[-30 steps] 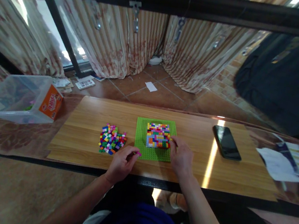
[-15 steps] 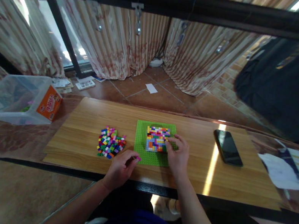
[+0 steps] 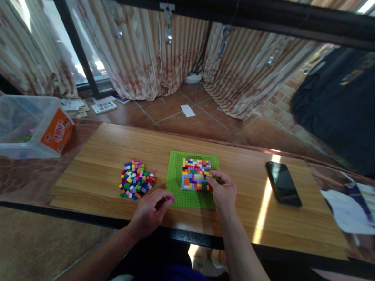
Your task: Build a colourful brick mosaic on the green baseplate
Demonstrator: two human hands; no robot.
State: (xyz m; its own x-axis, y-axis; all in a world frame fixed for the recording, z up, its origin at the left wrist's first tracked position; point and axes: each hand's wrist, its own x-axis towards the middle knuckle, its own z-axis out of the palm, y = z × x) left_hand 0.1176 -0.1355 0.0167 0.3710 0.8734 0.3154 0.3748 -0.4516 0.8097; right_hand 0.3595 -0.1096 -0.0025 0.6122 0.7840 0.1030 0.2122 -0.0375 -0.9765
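Observation:
My left hand point(image 3: 150, 211) is closed in a pinch on a small magenta toy brick point(image 3: 171, 199), over the near left corner of the green baseplate point(image 3: 173, 172). A multicoloured block of toy bricks point(image 3: 196, 175) stands on that baseplate. At the block's right edge is my right hand point(image 3: 224, 196), its thumb and fingers bent together over the top bricks. Whatever sits between those fingertips is too small to make out. Left of the baseplate, beside my left hand, lies a loose pile of small coloured bricks point(image 3: 135, 179).
A black phone point(image 3: 283, 184) rests on the wooden board point(image 3: 238, 222) to the right. Papers point(image 3: 349, 212) lie past the board's right end. A clear plastic bin point(image 3: 23, 126) with an orange label stands at the left. Curtains and a tiled floor are beyond.
My right fingertips have shifted slightly at the block's right edge. My left hand keeps its pinch on the magenta brick. The whole view has moved a little.

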